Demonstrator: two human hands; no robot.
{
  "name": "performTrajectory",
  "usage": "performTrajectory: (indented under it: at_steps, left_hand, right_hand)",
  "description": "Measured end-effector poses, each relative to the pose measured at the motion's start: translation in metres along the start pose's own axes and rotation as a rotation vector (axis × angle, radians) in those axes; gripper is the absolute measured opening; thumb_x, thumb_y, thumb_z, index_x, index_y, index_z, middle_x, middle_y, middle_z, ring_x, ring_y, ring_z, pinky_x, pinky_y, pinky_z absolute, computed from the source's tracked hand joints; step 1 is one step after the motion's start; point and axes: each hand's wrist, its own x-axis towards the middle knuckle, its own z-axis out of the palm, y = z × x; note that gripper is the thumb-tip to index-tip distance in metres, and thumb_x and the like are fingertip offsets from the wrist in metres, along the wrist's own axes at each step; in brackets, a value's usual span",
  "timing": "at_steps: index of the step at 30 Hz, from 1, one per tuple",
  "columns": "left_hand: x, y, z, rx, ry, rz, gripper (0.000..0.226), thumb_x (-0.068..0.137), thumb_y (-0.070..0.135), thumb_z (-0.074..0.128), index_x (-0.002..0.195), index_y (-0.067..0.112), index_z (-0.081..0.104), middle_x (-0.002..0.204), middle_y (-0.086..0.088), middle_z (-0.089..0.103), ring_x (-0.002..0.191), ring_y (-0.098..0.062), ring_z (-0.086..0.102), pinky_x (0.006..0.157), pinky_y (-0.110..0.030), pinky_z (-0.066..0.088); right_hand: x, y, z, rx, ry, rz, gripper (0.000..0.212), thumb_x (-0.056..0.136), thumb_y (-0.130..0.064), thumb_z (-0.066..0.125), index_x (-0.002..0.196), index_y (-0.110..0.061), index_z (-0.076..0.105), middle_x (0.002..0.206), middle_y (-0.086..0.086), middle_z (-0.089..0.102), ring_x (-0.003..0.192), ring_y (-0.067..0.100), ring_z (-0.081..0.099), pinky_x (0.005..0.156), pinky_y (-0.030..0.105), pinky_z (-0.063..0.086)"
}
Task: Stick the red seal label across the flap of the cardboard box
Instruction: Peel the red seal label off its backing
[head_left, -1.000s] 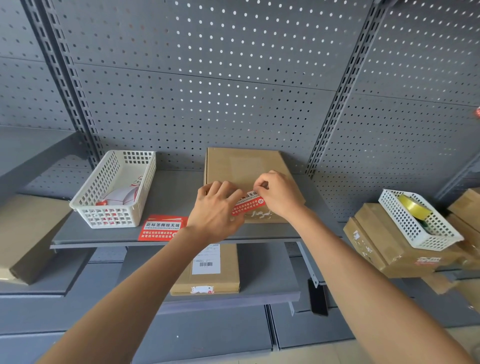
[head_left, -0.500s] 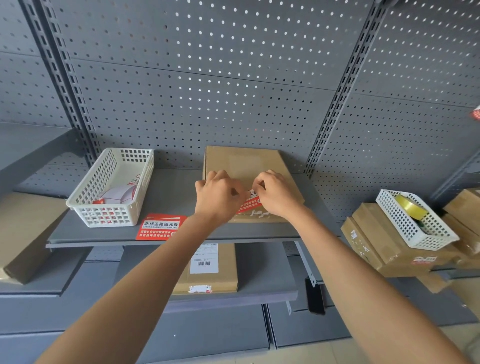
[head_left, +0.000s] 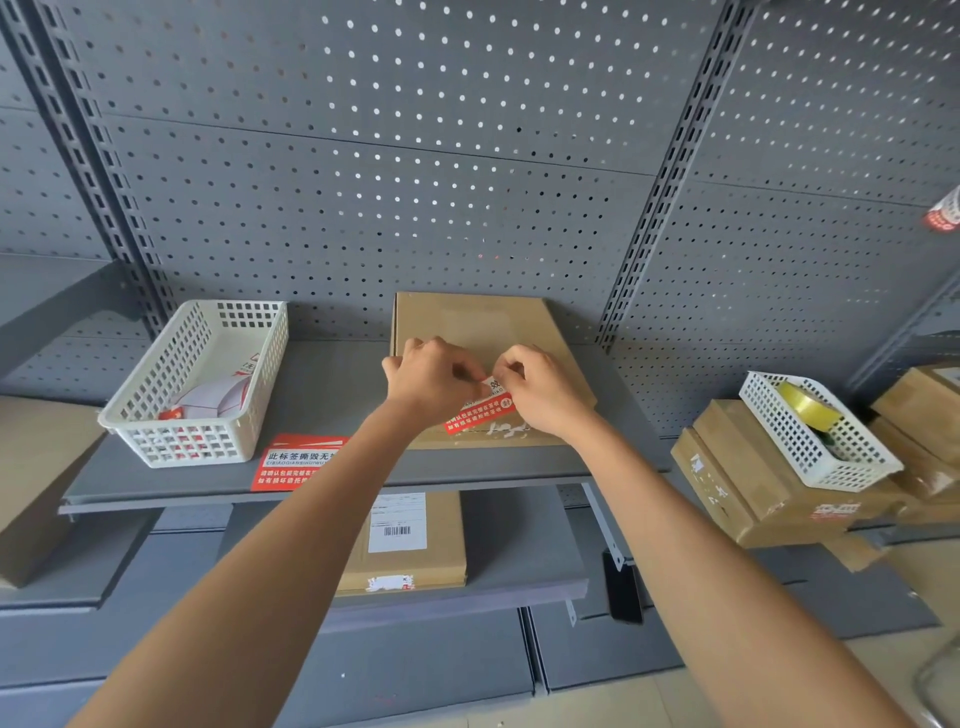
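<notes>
I am working with both hands over the cardboard box (head_left: 483, 332), which is lying flat on the grey shelf (head_left: 332, 384) against the perforated back panel. The red seal label (head_left: 478, 413) is lying near the box's front edge, slanted, with its upper end between my two hands and its lower end reaching toward the flap seam, where torn white residue is showing.

Handling judgement: the label is looking thin, light and limp, with an adhesive underside. It is likely to curl, crease or stick to skin if gripped in the middle. I am therefore treating its ends and corners as the correct holding places, keeping it taut between both hands. The box is looking stiff and flat, so it should be bearing pressing force without shifting much.

My left hand (head_left: 434, 376) is curled, with the fingers drawn narrow, pinching or pressing the label's upper end; the exact contact is hidden behind the knuckles. My right hand (head_left: 543, 387) is likewise narrowed, its fingertips (head_left: 511, 370) meeting at the label's white upper corner. Whether that corner is already bonded to the cardboard I cannot tell.

A spare red label (head_left: 296, 462) is lying on the shelf beside a white basket (head_left: 202, 384), well apart from the box.
</notes>
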Motion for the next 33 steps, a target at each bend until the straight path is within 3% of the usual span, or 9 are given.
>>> performTrajectory:
  at_steps: [3, 6, 12, 19, 26, 28, 31, 33]
  left_hand:
    - [0.003, 0.001, -0.001, 0.013, -0.026, -0.032, 0.024, 0.084, 0.033, 0.072, 0.065, 0.045, 0.066, 0.077, 0.025, 0.064, 0.111, -0.022, 0.048, 0.085, -0.04, 0.025]
    - [0.004, 0.003, -0.001, 0.022, -0.039, -0.039, 0.024, 0.086, 0.033, 0.07, 0.066, 0.044, 0.066, 0.077, 0.024, 0.062, 0.111, -0.023, 0.045, 0.085, -0.039, 0.024]
    - [0.005, -0.001, 0.001, 0.002, -0.032, -0.019, 0.01, 0.087, 0.037, 0.068, 0.078, 0.038, 0.073, 0.086, 0.019, 0.069, 0.111, -0.023, 0.046, 0.082, -0.039, 0.022]
    - [0.002, -0.005, 0.002, 0.009, -0.011, 0.033, 0.006, 0.089, 0.045, 0.068, 0.085, 0.041, 0.072, 0.092, 0.021, 0.067, 0.11, -0.021, 0.044, 0.082, -0.039, 0.022]
    - [-0.001, -0.004, 0.003, 0.031, -0.007, 0.05, 0.011, 0.088, 0.041, 0.07, 0.079, 0.038, 0.076, 0.085, 0.019, 0.067, 0.107, -0.023, 0.046, 0.08, -0.038, 0.022]
    - [-0.001, -0.003, 0.003, 0.039, -0.003, 0.042, 0.011, 0.088, 0.042, 0.07, 0.079, 0.039, 0.076, 0.086, 0.019, 0.068, 0.108, -0.023, 0.046, 0.08, -0.039, 0.022]
    - [-0.002, -0.002, 0.001, 0.035, -0.017, 0.038, 0.015, 0.089, 0.043, 0.07, 0.074, 0.043, 0.069, 0.087, 0.019, 0.067, 0.108, -0.022, 0.045, 0.081, -0.039, 0.021]
    - [-0.003, -0.002, 0.001, 0.042, -0.017, 0.035, 0.018, 0.09, 0.041, 0.068, 0.073, 0.045, 0.067, 0.088, 0.019, 0.066, 0.108, -0.022, 0.044, 0.081, -0.039, 0.021]
  right_hand:
    - [0.0, 0.003, -0.002, 0.105, 0.005, 0.035, 0.011, 0.097, -0.027, 0.057, 0.104, -0.02, 0.063, 0.099, -0.007, 0.064, 0.092, 0.015, 0.062, 0.075, 0.031, 0.049]
    - [-0.003, 0.009, -0.009, 0.205, -0.015, 0.038, 0.027, 0.093, -0.028, 0.065, 0.116, -0.018, 0.056, 0.105, -0.004, 0.065, 0.096, 0.011, 0.063, 0.084, 0.032, 0.053]
    - [-0.006, 0.014, -0.013, 0.083, -0.054, -0.034, 0.007, 0.086, -0.026, 0.074, 0.087, -0.02, 0.072, 0.103, -0.007, 0.06, 0.095, 0.009, 0.062, 0.086, 0.031, 0.05]
    - [-0.006, 0.011, -0.013, 0.0, -0.088, -0.034, 0.014, 0.093, -0.028, 0.066, 0.086, -0.015, 0.069, 0.112, -0.008, 0.057, 0.097, 0.01, 0.058, 0.071, 0.014, 0.038]
    - [-0.007, 0.01, -0.012, 0.036, -0.091, -0.02, 0.013, 0.094, -0.028, 0.065, 0.086, -0.018, 0.068, 0.111, -0.008, 0.058, 0.097, 0.01, 0.059, 0.07, 0.019, 0.04]
    - [-0.007, 0.012, -0.014, 0.09, -0.09, -0.012, 0.009, 0.09, -0.03, 0.07, 0.088, -0.021, 0.068, 0.108, -0.008, 0.061, 0.097, 0.007, 0.06, 0.075, 0.023, 0.043]
    - [-0.009, 0.018, -0.017, 0.169, -0.091, 0.009, 0.022, 0.081, -0.032, 0.079, 0.097, -0.023, 0.067, 0.107, -0.008, 0.065, 0.1, 0.006, 0.063, 0.086, 0.028, 0.05]
    - [-0.009, 0.021, -0.016, 0.132, -0.081, -0.035, 0.017, 0.079, -0.029, 0.082, 0.089, -0.022, 0.07, 0.108, -0.008, 0.064, 0.101, 0.007, 0.063, 0.092, 0.029, 0.049]
